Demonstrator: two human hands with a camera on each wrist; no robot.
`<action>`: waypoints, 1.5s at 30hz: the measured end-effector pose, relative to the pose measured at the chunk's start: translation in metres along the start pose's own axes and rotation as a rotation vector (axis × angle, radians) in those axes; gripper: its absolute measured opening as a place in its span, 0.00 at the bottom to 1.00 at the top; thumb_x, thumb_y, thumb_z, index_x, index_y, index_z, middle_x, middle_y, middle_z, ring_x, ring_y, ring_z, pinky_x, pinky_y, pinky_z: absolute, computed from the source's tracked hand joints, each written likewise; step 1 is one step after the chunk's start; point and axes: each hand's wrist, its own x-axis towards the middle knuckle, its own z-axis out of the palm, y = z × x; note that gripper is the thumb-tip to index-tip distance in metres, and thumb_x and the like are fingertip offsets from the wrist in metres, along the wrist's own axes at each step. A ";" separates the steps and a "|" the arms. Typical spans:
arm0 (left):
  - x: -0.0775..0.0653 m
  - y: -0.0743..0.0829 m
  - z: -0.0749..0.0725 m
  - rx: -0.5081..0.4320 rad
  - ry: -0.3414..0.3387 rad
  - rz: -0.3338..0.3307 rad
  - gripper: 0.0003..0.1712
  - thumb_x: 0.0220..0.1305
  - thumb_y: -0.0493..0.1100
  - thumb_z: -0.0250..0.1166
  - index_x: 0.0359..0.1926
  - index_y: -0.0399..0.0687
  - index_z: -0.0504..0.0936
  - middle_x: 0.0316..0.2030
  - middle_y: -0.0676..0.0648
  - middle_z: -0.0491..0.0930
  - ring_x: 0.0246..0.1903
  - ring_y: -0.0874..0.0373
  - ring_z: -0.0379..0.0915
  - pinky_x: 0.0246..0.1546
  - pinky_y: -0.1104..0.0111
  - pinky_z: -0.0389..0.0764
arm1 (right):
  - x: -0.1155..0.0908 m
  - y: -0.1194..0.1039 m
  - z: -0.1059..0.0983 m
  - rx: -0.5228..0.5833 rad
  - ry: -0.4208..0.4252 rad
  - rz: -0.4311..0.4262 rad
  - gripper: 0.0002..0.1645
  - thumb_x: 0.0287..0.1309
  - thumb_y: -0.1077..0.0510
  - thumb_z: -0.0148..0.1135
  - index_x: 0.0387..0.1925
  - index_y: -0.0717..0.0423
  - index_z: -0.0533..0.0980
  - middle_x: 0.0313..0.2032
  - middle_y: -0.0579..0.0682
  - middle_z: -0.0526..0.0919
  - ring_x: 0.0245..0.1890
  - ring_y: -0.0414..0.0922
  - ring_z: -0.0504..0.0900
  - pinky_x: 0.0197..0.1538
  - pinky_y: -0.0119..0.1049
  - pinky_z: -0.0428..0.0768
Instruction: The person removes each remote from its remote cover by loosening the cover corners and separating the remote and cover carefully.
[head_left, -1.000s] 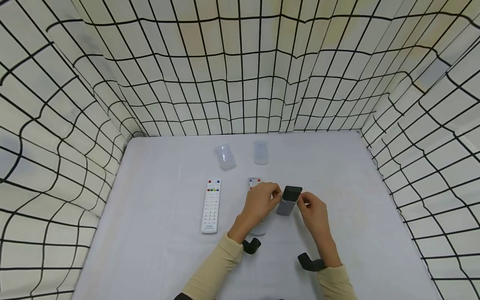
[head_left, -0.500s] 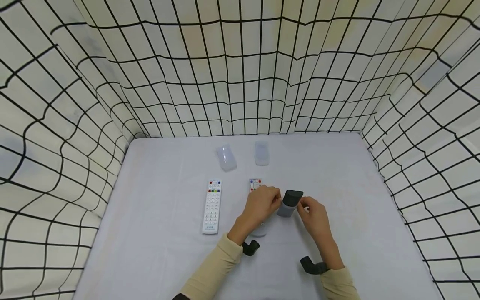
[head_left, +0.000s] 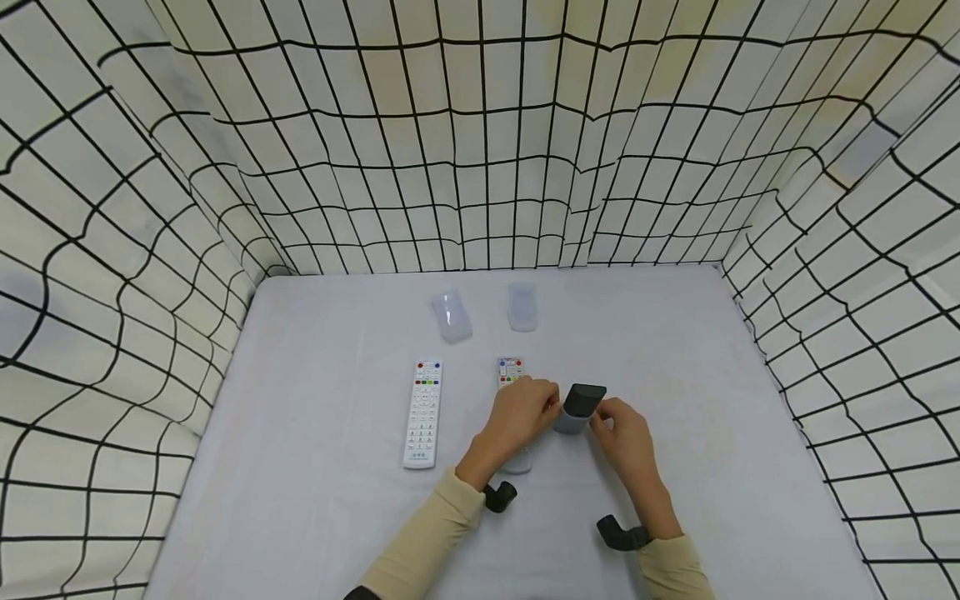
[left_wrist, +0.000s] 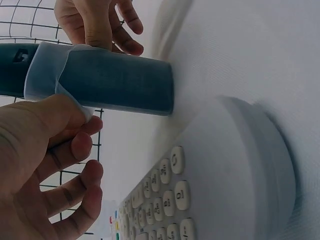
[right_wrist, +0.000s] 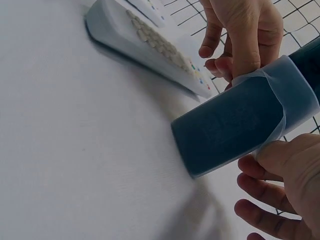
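A dark, flat, round-cornered device [left_wrist: 120, 80] stands upright on the table, its upper end [head_left: 585, 400] facing the head camera. A translucent, soft-looking silicone cover [left_wrist: 42, 72] wraps it, with a folded edge across its broad side. My left hand [head_left: 521, 410] pinches the cover's edge between thumb and index finger; the other fingers curl loosely. From the opposite side, my right hand [head_left: 626, 437] pinches the cover's edge in the same way. Under my left forearm and hand lies a pale remote control [left_wrist: 225, 165], partly hidden in the head view.
Left of the hands lies a white remote control [head_left: 423, 417]. Two translucent covers [head_left: 452, 315] rest farther back. White cloth [head_left: 300, 375] spans the table, and a black grid mesh [head_left: 480, 167] surrounds its back and sides.
The dark device's upper end sits slightly lower in the head view, and less of the grey part below it shows. Both hands keep their pinch and have shifted down a little.
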 end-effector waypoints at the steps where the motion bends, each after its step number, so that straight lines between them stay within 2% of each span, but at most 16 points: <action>1: 0.000 -0.001 0.002 0.004 0.000 0.001 0.08 0.68 0.43 0.69 0.29 0.56 0.85 0.23 0.58 0.79 0.24 0.66 0.67 0.23 0.76 0.62 | 0.000 0.001 0.001 -0.011 0.006 -0.013 0.03 0.63 0.64 0.67 0.36 0.59 0.85 0.40 0.56 0.89 0.43 0.55 0.86 0.48 0.54 0.82; 8: 0.000 -0.003 0.008 0.032 -0.008 0.004 0.13 0.69 0.44 0.69 0.25 0.56 0.82 0.21 0.59 0.77 0.22 0.66 0.64 0.20 0.76 0.60 | 0.000 0.009 0.012 -0.065 0.028 -0.057 0.02 0.61 0.66 0.68 0.34 0.61 0.85 0.42 0.58 0.88 0.45 0.59 0.83 0.48 0.57 0.80; 14: 0.000 -0.007 0.016 0.045 -0.014 0.009 0.15 0.68 0.43 0.69 0.23 0.56 0.79 0.19 0.59 0.75 0.20 0.67 0.63 0.19 0.76 0.59 | -0.003 0.011 0.016 -0.095 0.061 -0.096 0.03 0.59 0.66 0.70 0.35 0.62 0.86 0.40 0.58 0.88 0.44 0.60 0.83 0.46 0.58 0.80; 19: 0.001 -0.009 0.023 0.098 -0.008 0.018 0.14 0.66 0.44 0.70 0.23 0.56 0.79 0.20 0.59 0.77 0.20 0.66 0.64 0.20 0.75 0.58 | -0.002 0.013 0.020 -0.125 0.077 -0.102 0.03 0.59 0.66 0.71 0.35 0.62 0.86 0.40 0.58 0.88 0.46 0.61 0.82 0.47 0.58 0.79; 27: -0.001 -0.008 0.024 0.175 0.003 0.028 0.15 0.66 0.48 0.71 0.23 0.58 0.79 0.21 0.60 0.80 0.22 0.63 0.65 0.24 0.72 0.55 | -0.005 0.014 0.025 -0.169 0.139 -0.172 0.04 0.56 0.66 0.74 0.36 0.60 0.87 0.40 0.57 0.88 0.45 0.61 0.83 0.44 0.59 0.80; 36: -0.006 -0.009 0.027 0.215 0.069 0.037 0.15 0.66 0.49 0.72 0.22 0.59 0.79 0.22 0.60 0.82 0.24 0.62 0.61 0.28 0.72 0.49 | -0.010 0.019 0.035 -0.144 0.238 -0.217 0.05 0.59 0.64 0.73 0.38 0.58 0.86 0.39 0.55 0.87 0.46 0.59 0.81 0.42 0.54 0.76; 39: -0.007 -0.010 0.029 0.191 0.070 0.015 0.15 0.64 0.48 0.72 0.22 0.59 0.79 0.21 0.60 0.81 0.23 0.62 0.60 0.29 0.72 0.48 | -0.010 0.020 0.036 -0.123 0.223 -0.202 0.04 0.60 0.64 0.73 0.37 0.58 0.86 0.39 0.55 0.87 0.46 0.59 0.81 0.42 0.53 0.75; 45: -0.007 -0.008 0.027 0.116 0.045 -0.006 0.13 0.65 0.47 0.71 0.23 0.59 0.80 0.22 0.60 0.80 0.24 0.62 0.58 0.29 0.72 0.51 | -0.005 0.019 0.027 -0.043 0.117 -0.148 0.07 0.65 0.65 0.68 0.44 0.60 0.84 0.44 0.59 0.88 0.47 0.61 0.82 0.50 0.58 0.78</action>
